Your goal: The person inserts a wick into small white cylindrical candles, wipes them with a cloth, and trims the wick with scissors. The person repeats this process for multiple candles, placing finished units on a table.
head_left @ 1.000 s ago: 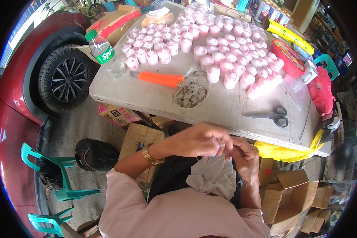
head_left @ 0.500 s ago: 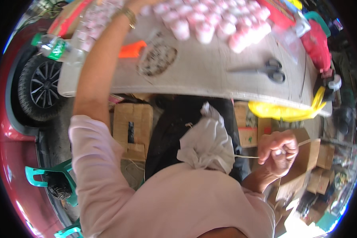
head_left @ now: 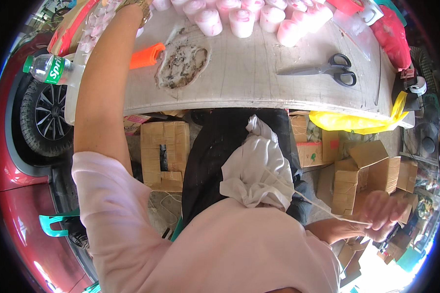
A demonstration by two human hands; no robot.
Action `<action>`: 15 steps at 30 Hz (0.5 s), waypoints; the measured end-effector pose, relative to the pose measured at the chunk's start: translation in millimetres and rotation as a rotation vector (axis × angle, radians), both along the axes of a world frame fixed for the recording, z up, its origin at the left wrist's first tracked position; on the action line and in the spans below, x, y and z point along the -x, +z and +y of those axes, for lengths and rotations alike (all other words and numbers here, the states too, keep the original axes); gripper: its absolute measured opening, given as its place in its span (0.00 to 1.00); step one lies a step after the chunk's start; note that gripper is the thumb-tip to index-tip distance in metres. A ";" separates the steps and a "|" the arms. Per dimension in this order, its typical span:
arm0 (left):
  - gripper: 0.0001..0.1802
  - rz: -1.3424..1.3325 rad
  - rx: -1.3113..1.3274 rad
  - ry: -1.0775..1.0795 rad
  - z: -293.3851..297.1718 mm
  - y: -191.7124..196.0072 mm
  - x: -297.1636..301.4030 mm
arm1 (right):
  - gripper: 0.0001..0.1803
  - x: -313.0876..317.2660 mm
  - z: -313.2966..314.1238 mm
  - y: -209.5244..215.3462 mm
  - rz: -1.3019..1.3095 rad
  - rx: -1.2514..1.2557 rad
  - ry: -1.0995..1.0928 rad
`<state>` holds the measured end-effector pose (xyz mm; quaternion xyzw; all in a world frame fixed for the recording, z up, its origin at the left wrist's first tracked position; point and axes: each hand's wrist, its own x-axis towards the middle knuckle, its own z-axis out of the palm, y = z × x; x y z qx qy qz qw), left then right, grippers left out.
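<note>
Cloth (head_left: 254,166): white, crumpled, soft, on the lap. String (head_left: 347,219): thin, pale, slack, from over the cloth to the right grip (head_left: 382,216), whose curled, blurred fingers hold it, well right of the lap. Left grip: past the upper edge, state cannot be told. Counter (head_left: 239,78): worn, pale, bare between front edge and cups. Scissors (head_left: 322,70): black-handled, grey-bladed. Cups (head_left: 242,23): pinkish-white, tapered, clustered.

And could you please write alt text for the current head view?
Someone's right hand holds a pale string crossing a white cloth in their lap. Their left arm reaches over a table of pinkish cups and scissors, its hand out of frame.
</note>
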<state>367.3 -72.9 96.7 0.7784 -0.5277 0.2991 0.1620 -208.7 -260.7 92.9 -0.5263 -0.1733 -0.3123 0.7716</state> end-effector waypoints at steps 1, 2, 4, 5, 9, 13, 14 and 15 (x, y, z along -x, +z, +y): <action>0.11 0.022 -0.046 0.016 0.9 0.3 -0.5 | 0.05 2.6 -1.4 0.8 0.053 0.198 -0.186; 0.11 0.045 -0.093 0.031 1.7 0.3 -0.5 | 0.07 3.1 -0.1 0.9 0.091 0.396 -0.370; 0.12 0.134 -0.119 0.037 2.9 -0.7 0.0 | 0.11 -8.7 7.5 -6.7 0.258 0.616 -0.505; 0.12 0.192 -0.095 0.028 2.5 -2.4 0.4 | 0.09 -26.5 13.3 -22.4 0.327 0.610 -0.439; 0.13 0.023 0.022 0.028 1.4 -10.3 2.1 | 0.05 -97.7 61.4 -80.3 0.618 0.803 -0.271; 0.13 0.018 -0.032 0.053 8.6 -9.5 6.7 | 0.04 -128.6 90.4 -111.1 0.671 0.970 -0.079; 0.13 0.023 -0.018 0.046 10.3 -6.6 9.9 | 0.04 -126.8 90.2 -112.3 0.655 0.981 -0.089; 0.13 0.028 -0.007 0.033 12.4 -2.5 14.7 | 0.04 -121.2 88.9 -111.7 0.648 0.991 -0.097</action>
